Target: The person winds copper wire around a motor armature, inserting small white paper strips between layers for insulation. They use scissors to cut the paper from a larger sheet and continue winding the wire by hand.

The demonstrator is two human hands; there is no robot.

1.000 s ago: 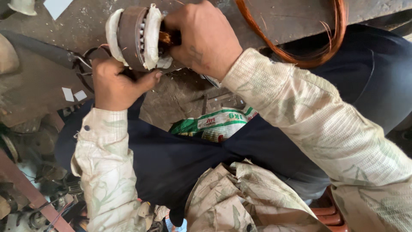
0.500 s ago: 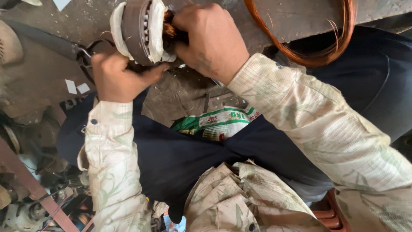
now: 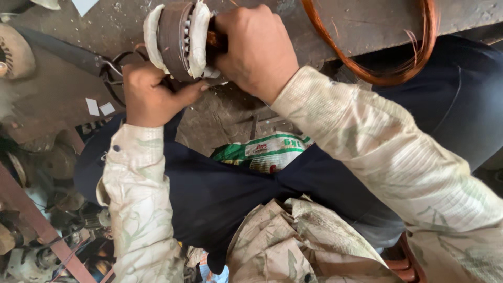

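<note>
The motor stator (image 3: 181, 39) was still gripped at upper centre by the left hand (image 3: 152, 97) and right hand (image 3: 257, 50), seemingly shifted slightly rightward.

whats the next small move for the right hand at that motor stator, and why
Probably keep pressing the copper winding deeper into the stator. The right hand is closed over that end with its fingers at the opening, where some copper shows beside the white insulation paper. The left hand braces the stator from below.
</note>
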